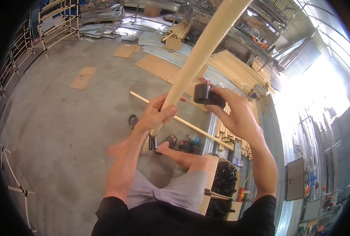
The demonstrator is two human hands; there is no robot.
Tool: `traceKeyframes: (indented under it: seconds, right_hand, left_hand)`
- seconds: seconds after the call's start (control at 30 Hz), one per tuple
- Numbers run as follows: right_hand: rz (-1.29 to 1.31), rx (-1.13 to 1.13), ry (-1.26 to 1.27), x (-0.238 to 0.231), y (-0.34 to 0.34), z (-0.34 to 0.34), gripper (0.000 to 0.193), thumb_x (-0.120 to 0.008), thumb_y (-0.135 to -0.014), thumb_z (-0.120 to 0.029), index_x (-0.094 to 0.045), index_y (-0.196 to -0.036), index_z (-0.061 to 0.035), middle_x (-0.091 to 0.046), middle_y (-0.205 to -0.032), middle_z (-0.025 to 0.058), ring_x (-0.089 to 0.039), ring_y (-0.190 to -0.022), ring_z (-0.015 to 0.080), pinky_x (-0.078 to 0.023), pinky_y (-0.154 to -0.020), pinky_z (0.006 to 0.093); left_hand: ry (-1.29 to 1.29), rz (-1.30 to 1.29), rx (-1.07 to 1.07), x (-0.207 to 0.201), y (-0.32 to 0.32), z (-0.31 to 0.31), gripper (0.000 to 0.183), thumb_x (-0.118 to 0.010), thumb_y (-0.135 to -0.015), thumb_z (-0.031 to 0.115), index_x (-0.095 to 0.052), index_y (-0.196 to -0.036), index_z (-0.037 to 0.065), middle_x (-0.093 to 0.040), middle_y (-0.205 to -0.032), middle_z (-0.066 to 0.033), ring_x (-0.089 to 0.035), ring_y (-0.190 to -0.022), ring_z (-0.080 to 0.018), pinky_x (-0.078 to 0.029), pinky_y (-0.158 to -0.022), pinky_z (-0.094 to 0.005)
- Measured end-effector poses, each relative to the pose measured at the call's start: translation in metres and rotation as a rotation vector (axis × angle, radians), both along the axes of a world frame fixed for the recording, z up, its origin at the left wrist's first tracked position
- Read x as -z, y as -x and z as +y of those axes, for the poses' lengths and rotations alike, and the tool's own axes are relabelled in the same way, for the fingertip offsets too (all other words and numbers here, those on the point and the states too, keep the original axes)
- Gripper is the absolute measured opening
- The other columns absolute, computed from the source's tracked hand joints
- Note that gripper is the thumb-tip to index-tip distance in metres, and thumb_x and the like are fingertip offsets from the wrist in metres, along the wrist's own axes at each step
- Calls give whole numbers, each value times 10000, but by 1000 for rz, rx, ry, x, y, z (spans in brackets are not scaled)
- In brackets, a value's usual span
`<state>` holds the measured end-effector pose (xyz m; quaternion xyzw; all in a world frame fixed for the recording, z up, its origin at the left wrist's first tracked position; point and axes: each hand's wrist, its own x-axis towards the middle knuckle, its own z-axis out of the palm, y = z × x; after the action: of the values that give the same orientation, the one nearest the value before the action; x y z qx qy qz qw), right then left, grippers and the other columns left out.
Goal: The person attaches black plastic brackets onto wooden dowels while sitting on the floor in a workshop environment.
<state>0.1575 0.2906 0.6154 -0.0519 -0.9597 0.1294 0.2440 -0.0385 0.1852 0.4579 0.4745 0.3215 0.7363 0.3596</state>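
Note:
My left hand (159,114) is wrapped round a long cream-coloured pipe (200,51), which slants from between my legs up past the top of the view. Low on the pipe sits a black pipe joint (153,141). To the right of the pipe, my right hand (236,112) grips a black pipe clamp (208,95) between thumb and fingers. The clamp is apart from the pipe. Another cream pipe (194,128) lies across the floor behind the upright one.
A box of black fittings (225,179) stands by my right leg. Near my foot lies a cordless drill (187,145). Several pipes (241,72) are stacked at the back right. Flat cardboard (155,67) lies on the floor; pipe racks (59,25) stand at the far left.

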Motion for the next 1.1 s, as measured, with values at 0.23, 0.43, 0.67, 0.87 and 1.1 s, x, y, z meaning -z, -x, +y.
traceKeyframes:
  seconds: [0.23,0.43,0.67,0.87,1.1]
  right_hand:
    - [-258,-14,977,9,-12,25,412,-686,-916,-216,-617,-1183,90,-707,-1010,187,-695,-901,234,-548,-808,342]
    - [-238,-100,1264,12,-9,20,424,-644,-945,-303,-639,-1081,99,-713,-964,173,-702,-851,215,-551,-804,325]
    - [-199,-87,1247,25,-20,16,523,-666,-905,-375,-614,-1054,123,-700,-945,229,-712,-830,283,-576,-777,359]
    - [-252,-82,1252,46,-20,14,525,-680,-895,-395,-617,-1040,106,-702,-926,216,-712,-803,272,-583,-759,352]
    - [-211,-37,1332,65,-24,24,472,-655,-919,-356,-619,-1015,104,-696,-919,220,-702,-813,279,-581,-754,364]
  left_hand:
    - [48,-38,21,11,0,9,350,-662,-939,205,-637,-1248,43,-472,-627,71,-414,-484,-26,-327,-458,-203]
    - [77,44,35,7,3,7,407,-669,-923,274,-614,-1231,12,-476,-675,50,-442,-548,-50,-357,-507,-218]
    - [59,125,39,6,6,9,366,-677,-940,208,-625,-1260,39,-568,-777,36,-520,-664,-54,-419,-593,-237]
    - [32,64,52,5,-4,14,341,-721,-911,140,-634,-1218,19,-641,-891,8,-570,-760,-67,-473,-676,-234]
    - [-52,148,-16,8,-7,34,307,-727,-898,129,-627,-1164,12,-631,-939,13,-579,-839,-63,-476,-726,-236]
